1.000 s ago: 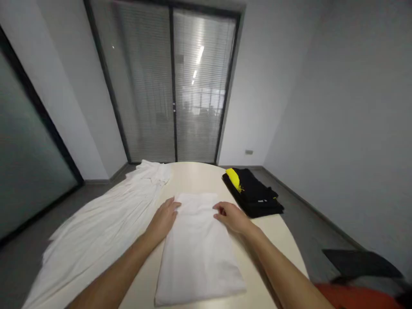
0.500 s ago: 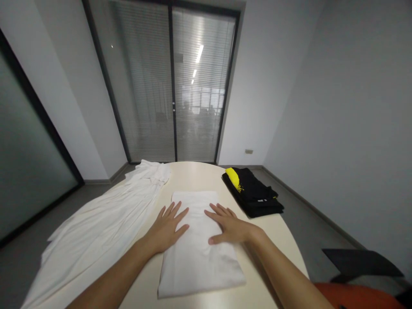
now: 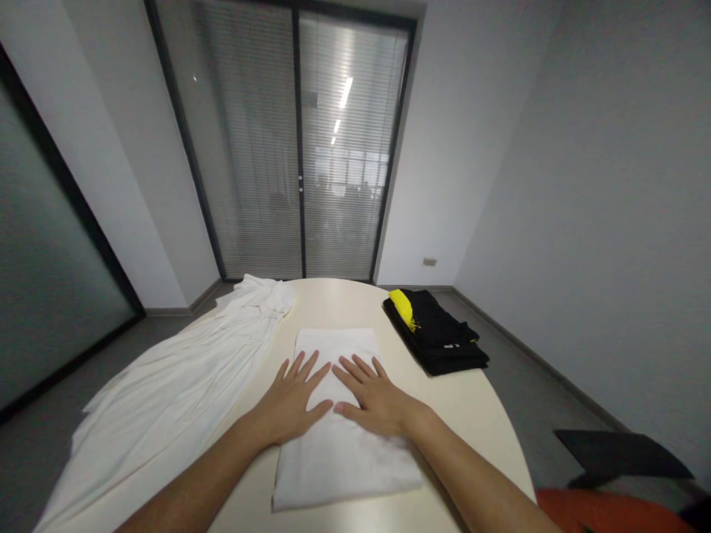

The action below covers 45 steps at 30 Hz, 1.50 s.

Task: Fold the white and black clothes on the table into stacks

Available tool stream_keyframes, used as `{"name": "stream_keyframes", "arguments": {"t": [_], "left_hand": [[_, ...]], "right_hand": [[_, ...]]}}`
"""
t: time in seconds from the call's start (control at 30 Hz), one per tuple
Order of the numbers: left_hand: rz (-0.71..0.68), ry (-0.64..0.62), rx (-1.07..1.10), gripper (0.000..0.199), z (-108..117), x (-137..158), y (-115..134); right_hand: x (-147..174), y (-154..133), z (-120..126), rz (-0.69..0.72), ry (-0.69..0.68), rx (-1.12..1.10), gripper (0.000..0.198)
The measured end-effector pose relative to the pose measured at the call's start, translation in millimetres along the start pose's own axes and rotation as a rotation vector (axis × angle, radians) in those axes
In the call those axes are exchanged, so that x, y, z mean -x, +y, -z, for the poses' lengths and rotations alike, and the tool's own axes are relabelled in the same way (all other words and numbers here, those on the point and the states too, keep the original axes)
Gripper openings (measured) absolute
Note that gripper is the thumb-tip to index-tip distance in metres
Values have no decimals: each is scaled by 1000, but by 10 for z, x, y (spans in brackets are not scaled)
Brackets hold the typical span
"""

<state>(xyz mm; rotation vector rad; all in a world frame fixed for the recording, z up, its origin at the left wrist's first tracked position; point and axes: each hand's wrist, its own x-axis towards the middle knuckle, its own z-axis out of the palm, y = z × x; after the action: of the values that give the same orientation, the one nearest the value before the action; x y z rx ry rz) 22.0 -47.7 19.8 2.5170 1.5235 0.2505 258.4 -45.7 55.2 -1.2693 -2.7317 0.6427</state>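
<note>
Right hand slides in toward left hand, nearly touching now! Both spread wide, palms down on folded white cloth, lower centre of frame; black garments right of centre.

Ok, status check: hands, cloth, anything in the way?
Left hand, right hand: open, spread on the cloth. Cloth folded, flat on the table. White fabric to the left, black pile to the right, both apart from it.
</note>
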Motion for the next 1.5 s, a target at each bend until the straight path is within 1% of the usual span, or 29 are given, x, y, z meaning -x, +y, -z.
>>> {"name": "stream_keyframes", "arguments": {"t": [0.13, 0.23, 0.3, 0.33, 0.4, 0.43, 0.47, 0.53, 0.6, 0.67, 0.73, 0.83, 0.93, 1.0, 1.07, 1.1, 1.17, 1.23, 1.4, 1.5], "left_hand": [[7, 28, -20, 72, -33, 2, -41], [-1, 79, -52, 71, -55, -57, -93], [18, 175, -86, 69, -41, -118, -112], [22, 238, -97, 64, -24, -144, -108], [5, 362, -87, 49, 24, -171, -72], [-12, 400, -65, 42, 47, -167, -44], [-27, 411, -37, 37, 66, -151, -14], [-43, 363, 4, 36, 77, -98, 31], [-53, 259, 4, 44, 52, -44, 32], [-58, 169, -11, 53, 7, -18, -12], [-51, 125, -17, 57, -37, -24, -79], [-28, 105, -26, 58, -71, -54, -159], [-29, 108, -45, 60, -66, -52, -185], [-70, 104, -45, 60, -44, -29, -181], [-105, 61, -28, 59, -9, 1, -167], [-108, 28, -16, 58, 12, 15, -155], [-87, -41, 4, 58, 60, 39, -126], [-66, -78, 17, 60, 106, 57, -94], [-74, -63, 36, 65, 203, 99, -46], [-80, -56, 36, 73, 295, 141, -27]], "right_hand": [[61, -27, 17, 93, -17, 11, 86], [25, -11, -19, 103, -13, 14, 90], [-49, 41, -45, 89, 32, 33, 88], [-91, 74, -50, 85, 61, 43, 86], [-160, 134, -37, 85, 121, 69, 82], [-178, 152, -20, 84, 152, 82, 80], [-180, 158, 1, 80, 182, 96, 77], [-138, 134, 46, 69, 221, 109, 71], [-59, 84, 74, 54, 205, 85, 67], [13, 52, 75, 33, 131, 37, 70], [44, 69, 54, 2, 49, 6, 76], [21, 164, 25, -26, -13, 4, 81], [5, 216, 38, -52, -4, 15, 85], [20, 185, 64, -24, 10, 28, 86], [40, 124, 87, 10, -22, 25, 90], [49, 94, 96, 12, -59, 14, 94], [58, 62, 110, -7, -141, -17, 103], [62, 78, 126, -7, -170, -48, 109], [70, 225, 206, 40, -67, -98, 104], [88, 248, 250, 19, -89, -89, 108]]}}
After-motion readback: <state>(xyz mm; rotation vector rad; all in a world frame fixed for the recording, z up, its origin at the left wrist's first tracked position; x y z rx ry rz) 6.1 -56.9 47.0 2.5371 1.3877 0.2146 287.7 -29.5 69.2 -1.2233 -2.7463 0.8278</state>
